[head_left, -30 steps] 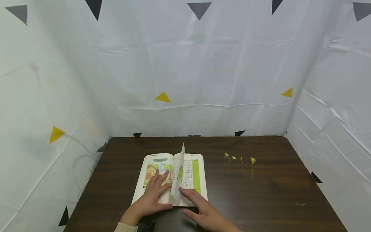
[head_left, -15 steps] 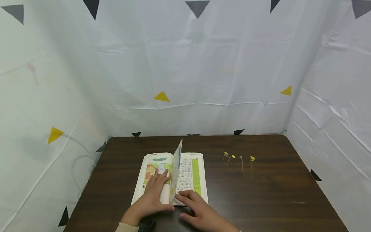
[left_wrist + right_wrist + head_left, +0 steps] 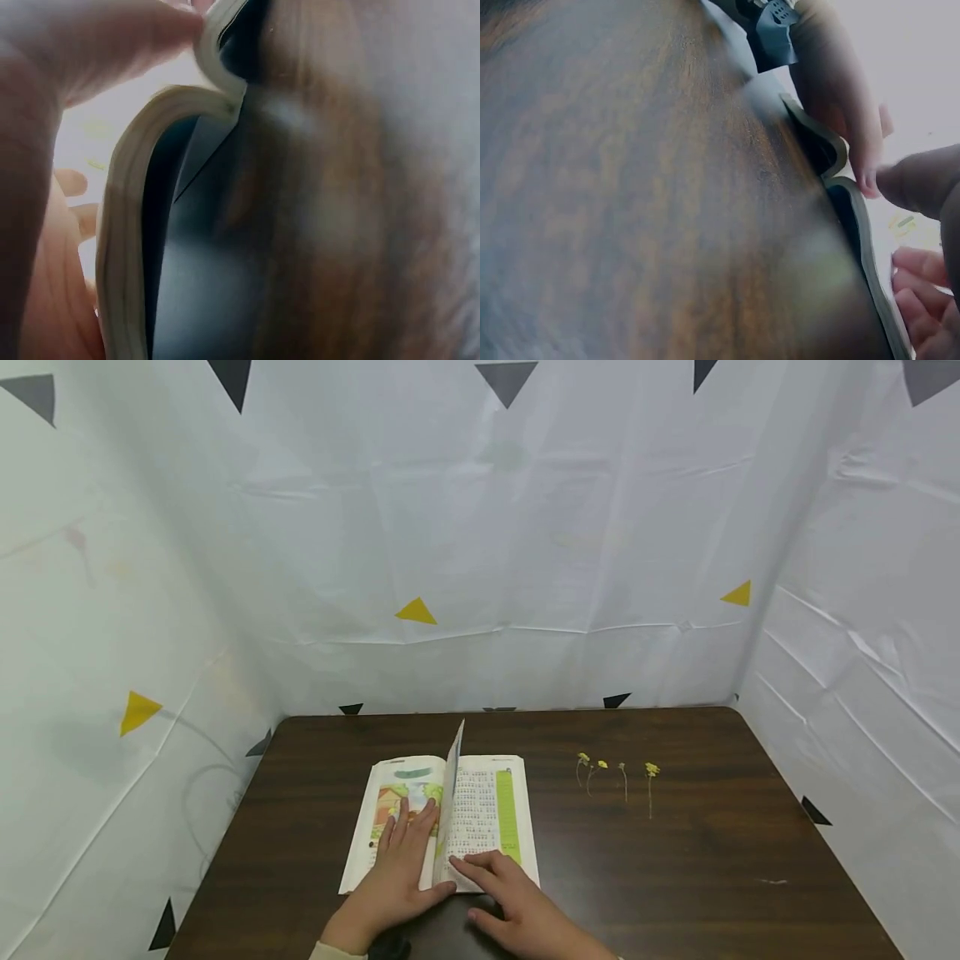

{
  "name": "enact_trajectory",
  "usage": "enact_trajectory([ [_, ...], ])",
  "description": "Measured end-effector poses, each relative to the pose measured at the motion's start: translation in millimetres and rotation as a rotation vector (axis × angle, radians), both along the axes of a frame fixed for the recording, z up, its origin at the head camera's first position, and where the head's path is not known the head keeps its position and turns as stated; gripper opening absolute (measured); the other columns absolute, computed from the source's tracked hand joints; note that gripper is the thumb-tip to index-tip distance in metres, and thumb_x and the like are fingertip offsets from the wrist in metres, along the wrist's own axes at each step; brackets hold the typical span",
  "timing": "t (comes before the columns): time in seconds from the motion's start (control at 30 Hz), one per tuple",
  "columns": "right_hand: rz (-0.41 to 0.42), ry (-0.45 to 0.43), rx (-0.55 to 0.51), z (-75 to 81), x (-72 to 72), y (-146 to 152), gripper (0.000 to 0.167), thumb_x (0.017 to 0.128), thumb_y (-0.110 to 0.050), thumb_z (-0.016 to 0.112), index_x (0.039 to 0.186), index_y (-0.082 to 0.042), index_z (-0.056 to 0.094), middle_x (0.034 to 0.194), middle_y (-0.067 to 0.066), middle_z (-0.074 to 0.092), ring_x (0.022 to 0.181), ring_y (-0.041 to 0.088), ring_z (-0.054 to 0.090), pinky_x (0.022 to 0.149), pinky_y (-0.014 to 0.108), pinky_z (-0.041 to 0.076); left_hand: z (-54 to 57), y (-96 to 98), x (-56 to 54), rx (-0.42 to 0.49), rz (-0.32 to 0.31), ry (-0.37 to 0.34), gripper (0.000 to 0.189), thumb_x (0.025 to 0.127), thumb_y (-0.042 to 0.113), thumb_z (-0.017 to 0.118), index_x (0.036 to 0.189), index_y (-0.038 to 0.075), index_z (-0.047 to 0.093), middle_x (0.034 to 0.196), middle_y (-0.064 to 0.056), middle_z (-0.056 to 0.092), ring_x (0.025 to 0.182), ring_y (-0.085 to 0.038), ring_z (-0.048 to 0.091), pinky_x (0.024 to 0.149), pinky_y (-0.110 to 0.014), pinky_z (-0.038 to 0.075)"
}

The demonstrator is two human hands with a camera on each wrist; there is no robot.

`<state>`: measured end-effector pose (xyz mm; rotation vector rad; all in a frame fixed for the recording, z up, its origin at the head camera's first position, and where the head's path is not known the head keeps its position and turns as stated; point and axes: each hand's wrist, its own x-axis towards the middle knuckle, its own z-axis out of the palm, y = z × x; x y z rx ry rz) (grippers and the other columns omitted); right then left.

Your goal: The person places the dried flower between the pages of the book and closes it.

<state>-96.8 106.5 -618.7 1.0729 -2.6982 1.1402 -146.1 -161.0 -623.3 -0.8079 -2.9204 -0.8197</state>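
Note:
An open book (image 3: 487,810) with printed text and coloured pictures lies on the dark wooden table. One page (image 3: 453,777) stands nearly upright at the spine, leaning slightly left. My left hand (image 3: 401,868) rests spread on the left page, its thumb reaching across the lower end of the spine. On the lower part of the right page are the fingers of my right hand (image 3: 510,897), index finger extended close to the standing page's foot. In the left wrist view the book's curved page block (image 3: 124,187) shows beside my hand. The right wrist view shows both hands at the book's lower edge.
Several small yellow flowers on thin stems, such as the tallest one (image 3: 651,777), lie in a row to the right of the book. White sheets with coloured triangles hang behind and on both sides of the table (image 3: 712,860). A dark watch (image 3: 772,34) is at the left wrist.
The standing page has swung from the right to lean left of the spine. My right hand's fingertips have shifted left toward the spine, and my left thumb has slid slightly right.

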Motion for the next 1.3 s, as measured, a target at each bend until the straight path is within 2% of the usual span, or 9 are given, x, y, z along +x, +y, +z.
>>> enact_trajectory([
  [0.13,-0.159,0.1,-0.002,-2.2,-3.1,5,0.067,0.099,-0.022,0.081,0.161,-0.015,0.055,0.123,-0.005,0.063,0.109,0.005,0.05,0.092,0.028,0.05,1.4,-2.7,-0.9,0.015,-0.006,-0.031,0.114,0.092,0.055,0.078,0.177,0.014,0.014,0.184,-0.007,0.02,0.171,-0.045,-0.002,0.133,-0.071,0.008],
  [0.27,-0.277,0.222,-0.004,-4.4,-9.6,16,0.051,0.092,-0.016,0.087,0.141,-0.015,0.073,0.101,-0.008,0.054,0.09,0.0,0.034,0.077,0.021,0.037,5.2,-8.9,1.2,0.111,0.024,-0.113,0.118,0.091,0.045,0.081,0.175,0.005,0.009,0.182,-0.019,0.018,0.17,-0.048,0.004,0.132,-0.071,0.014],
  [0.4,-0.281,0.201,-0.028,-3.3,-13.8,22,0.044,0.091,-0.014,0.087,0.134,-0.016,0.077,0.097,-0.009,0.047,0.088,-0.001,0.028,0.075,0.018,0.033,12.2,-21.9,7.8,0.347,0.115,-0.282,0.118,0.09,0.033,0.088,0.176,0.015,0.008,0.175,-0.017,0.036,0.152,-0.034,0.048,0.122,-0.049,0.044],
  [0.5,-0.272,0.163,-0.028,-3.3,-15.9,23,0.041,0.094,-0.015,0.085,0.134,-0.016,0.077,0.095,-0.009,0.048,0.087,-0.001,0.03,0.074,0.018,0.034,15.3,-33.9,9.5,0.461,0.161,-0.347,0.105,0.09,0.03,0.09,0.17,0.019,0.023,0.154,-0.009,0.062,0.119,-0.015,0.069,0.1,-0.029,0.056],
  [0.63,-0.29,0.1,-0.009,-4.0,-17.3,24,0.04,0.095,-0.016,0.084,0.135,-0.019,0.076,0.089,-0.011,0.045,0.082,0.0,0.033,0.071,0.017,0.034,14.7,-49.7,3.0,0.521,0.146,-0.326,0.097,0.094,0.024,0.086,0.171,0.023,0.025,0.149,-0.008,0.067,0.109,-0.009,0.072,0.099,-0.022,0.054],
  [0.83,-0.308,0.029,0.004,-3.5,-18.0,28,0.04,0.097,-0.017,0.081,0.137,-0.022,0.075,0.085,-0.013,0.046,0.078,0.002,0.038,0.069,0.018,0.036,16.1,-60.0,-12.7,0.598,0.128,-0.238,0.11,0.101,0.022,0.077,0.176,0.037,-0.002,0.169,-0.013,0.039,0.129,-0.006,0.057,0.106,-0.018,0.047],
  [1.0,-0.306,0.053,0.001,-3.4,-18.6,29,0.04,0.097,-0.017,0.082,0.136,-0.021,0.075,0.084,-0.012,0.047,0.077,0.001,0.038,0.068,0.017,0.036,17.0,-62.2,-16.8,0.589,0.133,-0.182,0.086,0.101,0.012,0.074,0.172,0.032,0.032,0.165,-0.011,0.049,0.134,-0.02,0.058,0.105,-0.021,0.048],
  [1.13,-0.306,0.052,0.003,-3.7,-18.5,30,0.041,0.096,-0.018,0.083,0.136,-0.022,0.075,0.084,-0.012,0.049,0.078,0.001,0.039,0.069,0.017,0.036,16.8,-66.3,-16.2,0.505,0.179,-0.198,0.055,0.098,0.006,0.071,0.146,0.034,0.069,0.162,-0.008,0.058,0.149,-0.033,0.05,0.115,-0.032,0.041],
  [1.3,-0.303,0.042,0.008,-4.8,-19.5,30,0.042,0.097,-0.019,0.083,0.137,-0.022,0.075,0.085,-0.012,0.05,0.078,0.001,0.04,0.069,0.017,0.037,15.2,-76.9,-19.0,0.503,0.223,-0.28,0.031,0.107,0.011,0.062,0.125,0.026,0.083,0.157,-0.015,0.061,0.139,-0.032,0.057,0.107,-0.027,0.049],
])
